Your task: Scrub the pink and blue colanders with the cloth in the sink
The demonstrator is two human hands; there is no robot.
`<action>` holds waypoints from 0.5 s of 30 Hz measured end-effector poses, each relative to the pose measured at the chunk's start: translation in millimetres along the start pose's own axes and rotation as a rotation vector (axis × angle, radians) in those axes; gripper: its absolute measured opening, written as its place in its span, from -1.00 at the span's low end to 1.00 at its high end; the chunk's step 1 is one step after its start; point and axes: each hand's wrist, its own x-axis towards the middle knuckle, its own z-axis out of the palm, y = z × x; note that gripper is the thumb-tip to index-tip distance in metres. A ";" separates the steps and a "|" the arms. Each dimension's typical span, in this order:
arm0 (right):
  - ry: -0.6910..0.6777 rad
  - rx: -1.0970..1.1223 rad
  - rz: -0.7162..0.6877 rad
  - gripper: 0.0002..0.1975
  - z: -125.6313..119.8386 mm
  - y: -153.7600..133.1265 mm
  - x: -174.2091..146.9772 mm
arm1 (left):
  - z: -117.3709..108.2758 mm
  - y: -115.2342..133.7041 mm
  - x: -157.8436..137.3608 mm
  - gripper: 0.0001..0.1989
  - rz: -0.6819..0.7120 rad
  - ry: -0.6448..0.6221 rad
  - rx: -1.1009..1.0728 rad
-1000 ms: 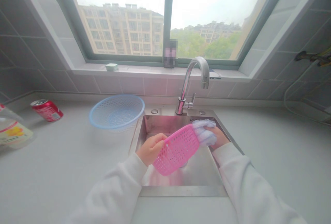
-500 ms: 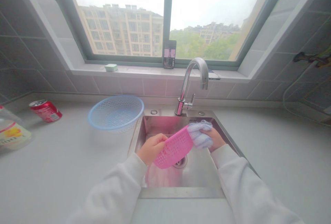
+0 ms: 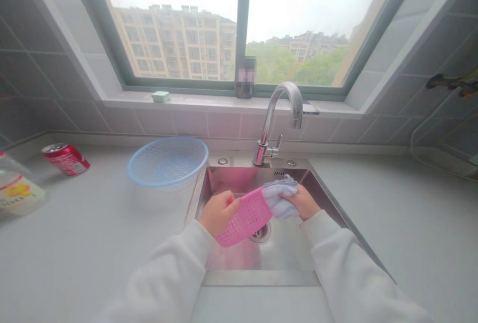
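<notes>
A pink perforated plastic basket (image 3: 246,217) is held tilted over the stainless steel sink (image 3: 257,277). My left hand (image 3: 221,212) grips its left rim, the thumb lying along the edge. At the other end, my right hand (image 3: 304,201) is closed on a white and blue cloth (image 3: 281,198). The cloth wraps over the basket's right rim and hides that end. Under the basket the drain (image 3: 260,234) shows in part.
Behind the sink rises a chrome faucet (image 3: 287,91). To the left stand a blue mesh basket (image 3: 168,163), a tilted red can (image 3: 67,159) and a labelled bottle (image 3: 18,191). A pale green block (image 3: 161,96) and a pixelated dark upright object (image 3: 245,79) rest on the windowsill.
My right hand and the cloth have shifted left and slightly down. The basket's right end has come a little left with them, while my left hand keeps its hold.
</notes>
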 end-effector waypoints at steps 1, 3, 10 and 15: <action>0.045 0.008 0.019 -0.55 -3.2 2.8 1.7 | -0.4 -0.3 -0.4 -0.56 0.000 0.008 -0.012; 0.114 0.028 0.041 -0.53 -7.8 7.1 3.7 | -1.3 0.0 -1.3 -0.55 -0.004 0.029 -0.044; -0.102 0.008 -0.073 -0.50 14.9 1.6 -6.0 | -2.4 4.4 -2.2 -0.58 -0.002 0.031 0.001; -0.040 0.024 -0.063 -0.55 11.6 5.5 -2.0 | -4.9 5.0 -2.8 -0.56 0.004 0.073 -0.008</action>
